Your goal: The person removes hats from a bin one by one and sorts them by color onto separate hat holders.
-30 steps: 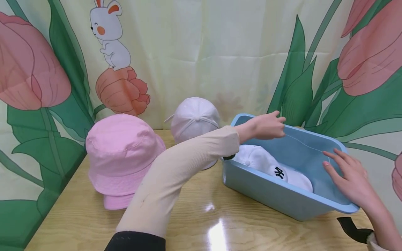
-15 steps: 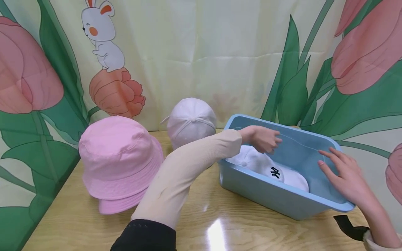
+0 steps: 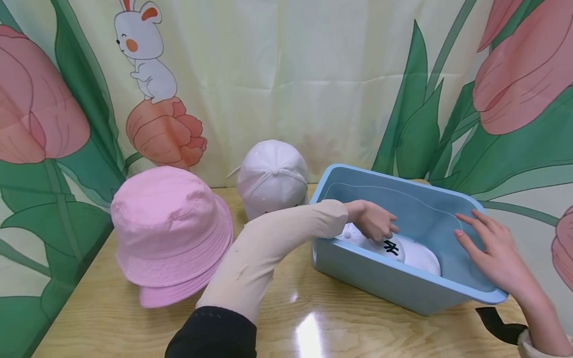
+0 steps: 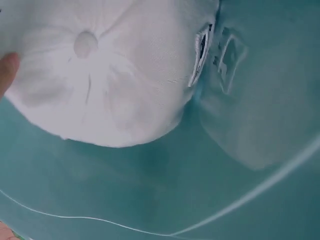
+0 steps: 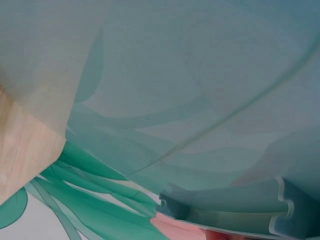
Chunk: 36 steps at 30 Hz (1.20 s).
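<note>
A white baseball cap [image 3: 423,257] with a black emblem lies inside the pale blue plastic bin [image 3: 371,278], brim toward the right. My left hand [image 3: 373,222] reaches over the bin's near left rim and is low over the cap, fingers loosely bent and covering part of its crown. In the left wrist view one fingertip [image 4: 7,70] is beside the crown, and the cap's back strap opening faces the bin wall. My right hand [image 3: 497,248] rests at the bin's right end, fingers spread and nearly straight. The right wrist view shows mostly bin wall and a moulded handle [image 5: 225,205].
Left on the wooden table [image 3: 273,308] stands a pink bucket hat [image 3: 163,223], with another pink brim [image 3: 174,294] below it. Behind my left sleeve [image 3: 268,243] is a second white cap [image 3: 270,174]. A tulip-and-rabbit curtain [image 3: 322,99] hangs behind the table.
My left hand has come down from above the bin's far side onto the cap inside. My right hand keeps its place at the bin's right end. The head view has shifted slightly.
</note>
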Each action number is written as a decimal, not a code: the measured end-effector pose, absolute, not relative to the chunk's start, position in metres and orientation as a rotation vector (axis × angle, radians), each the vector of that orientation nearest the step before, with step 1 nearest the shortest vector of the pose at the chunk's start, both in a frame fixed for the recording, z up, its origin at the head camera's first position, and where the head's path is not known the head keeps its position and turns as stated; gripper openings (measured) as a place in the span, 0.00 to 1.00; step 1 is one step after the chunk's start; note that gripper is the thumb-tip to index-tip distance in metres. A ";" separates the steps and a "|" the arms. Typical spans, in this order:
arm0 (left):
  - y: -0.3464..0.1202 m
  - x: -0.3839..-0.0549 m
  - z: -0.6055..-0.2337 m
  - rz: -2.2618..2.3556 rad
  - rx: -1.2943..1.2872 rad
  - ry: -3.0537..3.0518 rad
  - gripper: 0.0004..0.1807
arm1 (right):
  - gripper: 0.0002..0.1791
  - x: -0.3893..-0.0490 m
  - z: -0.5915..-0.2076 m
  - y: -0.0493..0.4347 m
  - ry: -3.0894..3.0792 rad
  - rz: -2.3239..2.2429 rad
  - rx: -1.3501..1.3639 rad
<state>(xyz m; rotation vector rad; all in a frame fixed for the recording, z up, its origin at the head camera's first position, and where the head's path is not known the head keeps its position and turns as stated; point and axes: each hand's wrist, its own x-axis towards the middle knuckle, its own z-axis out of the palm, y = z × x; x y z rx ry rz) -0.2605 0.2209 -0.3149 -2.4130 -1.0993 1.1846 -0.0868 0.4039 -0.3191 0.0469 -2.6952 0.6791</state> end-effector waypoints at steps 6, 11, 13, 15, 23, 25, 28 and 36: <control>0.222 -0.255 -0.300 1.195 -2.315 -1.128 0.18 | 0.24 -0.088 -0.319 0.404 -2.688 0.680 0.073; 0.216 -0.253 -0.274 1.169 -2.242 -1.221 0.18 | 0.24 -0.089 -0.320 0.405 -2.678 0.689 0.091; 0.212 -0.253 -0.261 1.151 -2.206 -1.254 0.18 | 0.24 -0.089 -0.320 0.405 -2.675 0.687 0.086; 0.206 -0.252 -0.247 1.132 -2.167 -1.268 0.18 | 0.24 -0.089 -0.320 0.406 -2.679 0.680 0.073; 0.160 -0.257 -0.178 0.924 -1.964 -1.352 0.17 | 0.26 -0.092 -0.320 0.404 -2.701 0.683 0.066; 0.143 -0.259 -0.162 0.879 -1.915 -1.362 0.18 | 0.26 -0.094 -0.320 0.404 -2.686 0.690 0.078; 0.118 -0.265 -0.143 0.823 -1.829 -1.348 0.18 | 0.26 -0.094 -0.322 0.404 -2.659 0.692 0.098; 0.058 -0.283 -0.112 0.752 -1.583 -1.359 0.19 | 0.27 -0.093 -0.327 0.406 -2.647 0.653 0.106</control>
